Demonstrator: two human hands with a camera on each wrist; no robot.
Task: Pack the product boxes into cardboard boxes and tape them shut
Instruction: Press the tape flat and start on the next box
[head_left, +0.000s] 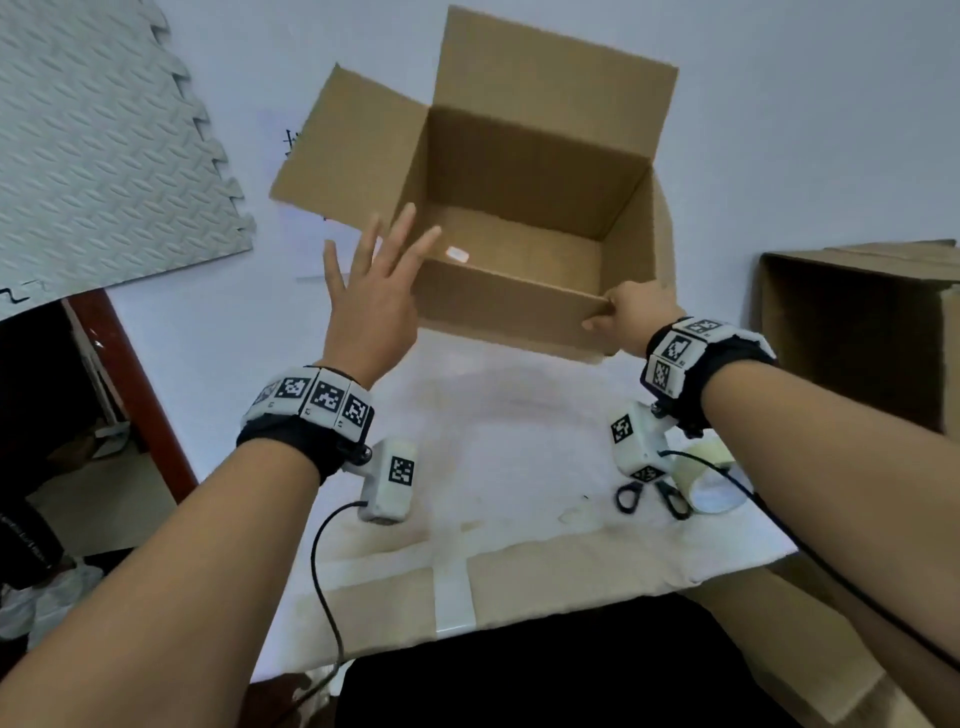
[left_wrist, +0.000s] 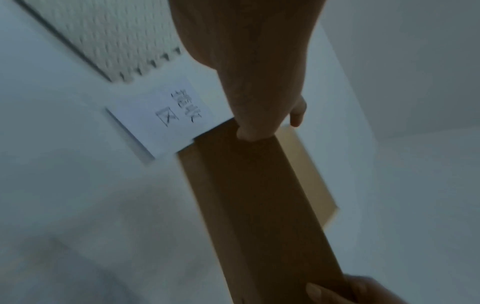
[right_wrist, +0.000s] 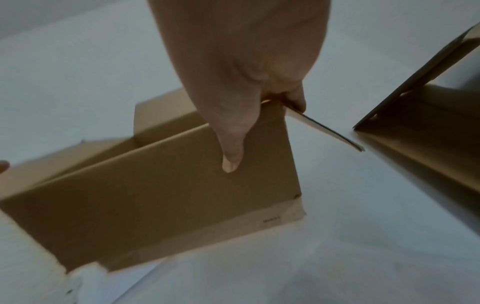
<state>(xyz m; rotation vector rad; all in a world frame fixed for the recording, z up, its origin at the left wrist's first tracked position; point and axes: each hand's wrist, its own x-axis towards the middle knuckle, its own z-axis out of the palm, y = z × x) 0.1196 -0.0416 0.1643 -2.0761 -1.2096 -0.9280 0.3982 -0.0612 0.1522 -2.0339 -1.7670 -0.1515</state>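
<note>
Head view: the right hand (head_left: 631, 317) pinches the near-right corner of the open cardboard box (head_left: 519, 228), tilting it off the white table (head_left: 498, 431). Its long axis runs left-right. The left hand (head_left: 371, 296), fingers spread, hovers at the near-left edge, holding nothing. Tape roll (head_left: 711, 480) and scissors (head_left: 652, 496) lie near; a second carton (head_left: 872, 332) stands to the right.

A: Is the way into the cardboard box (head_left: 524, 208) open from above?
B: Yes, its flaps stand up, though the right hand (head_left: 631, 319) grips the near right corner.
A: And the sides?
B: A second box (head_left: 857, 332) stands to the right; scissors (head_left: 652, 496) and a tape roll (head_left: 711, 478) lie near on the worktop (head_left: 493, 441).
</note>
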